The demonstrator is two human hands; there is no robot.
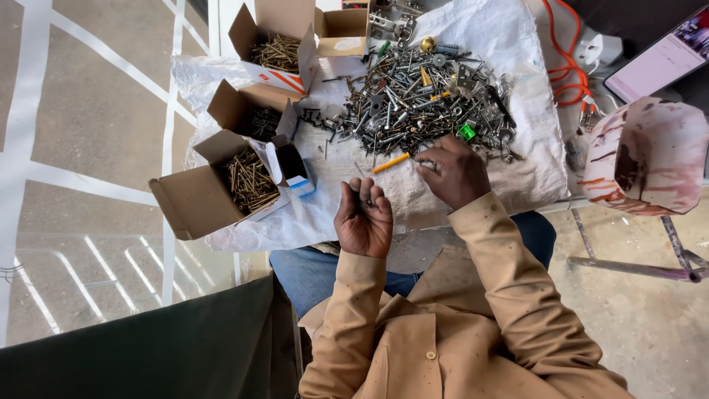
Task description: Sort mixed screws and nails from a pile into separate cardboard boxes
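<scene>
Heaped at twelve o'clock on the white woven sack cloth (517, 170): a tangled grey pile of mixed metal screws, bolts and brackets (417, 100), dull steel for the most part, with a brass-coloured knob, a few yellow pieces and one bright green plastic bit near its right edge. Just below the pile, a short yellow plastic wall plug (391, 162), lying flat.

Left hand (363, 218) at six o'clock from the pile, palm up and cupped, fingers curled in narrowly around a few small dark screws (367, 199) resting near the fingertips. Right hand (458, 171) palm down at the pile's lower edge, fingers pinched together on a small metal piece too little to make out, just beside the yellow plug.

To nine o'clock, three open brown cardboard boxes of brass-coloured screws: the nearest (203, 192), a middle one (247, 111) and the farthest (277, 41), all standing on the cloth. A small blue-and-white carton (295, 174) next to the nearest box.

At two o'clock, an orange cord (565, 70); at three o'clock, a paint-stained white bucket (646, 155). Tan jacket sleeves, blue jeans beneath the table edge, and pale concrete floor with white lines to the left.
</scene>
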